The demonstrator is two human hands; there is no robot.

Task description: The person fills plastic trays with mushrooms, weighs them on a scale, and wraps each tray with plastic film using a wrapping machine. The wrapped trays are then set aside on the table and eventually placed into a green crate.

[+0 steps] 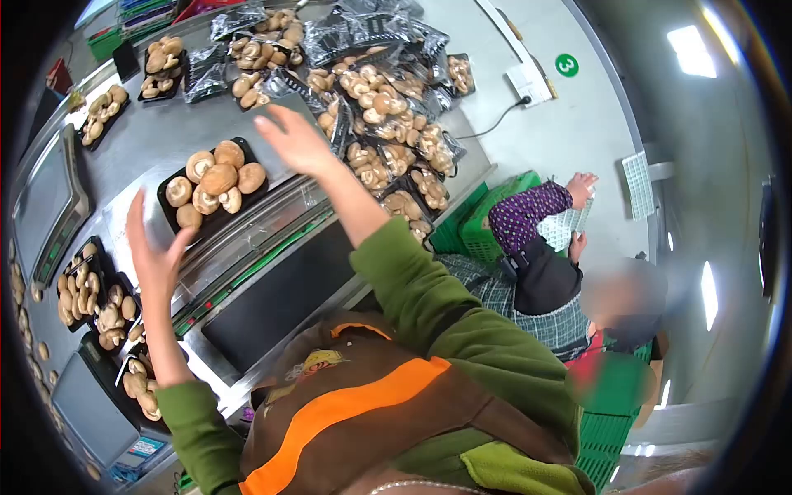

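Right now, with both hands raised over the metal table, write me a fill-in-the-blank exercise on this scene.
1. The black tray between the left hand and the right hand holds ____.
2. Both hands are ____ and hold nothing.
3. The round green sign shows the number ____.
4. The co-worker's sleeve is ____ in colour.

Missing words: mushrooms; open; 3; purple.

Mushroom tray (216, 183) sits on table (148, 140), between left hand (155, 252) and right hand (293, 142). Pile of wrapped trays (388, 107) behind right hand. Open trays (99, 297) left of left hand. Co-worker (536, 280) far right, beside crates (476, 227).
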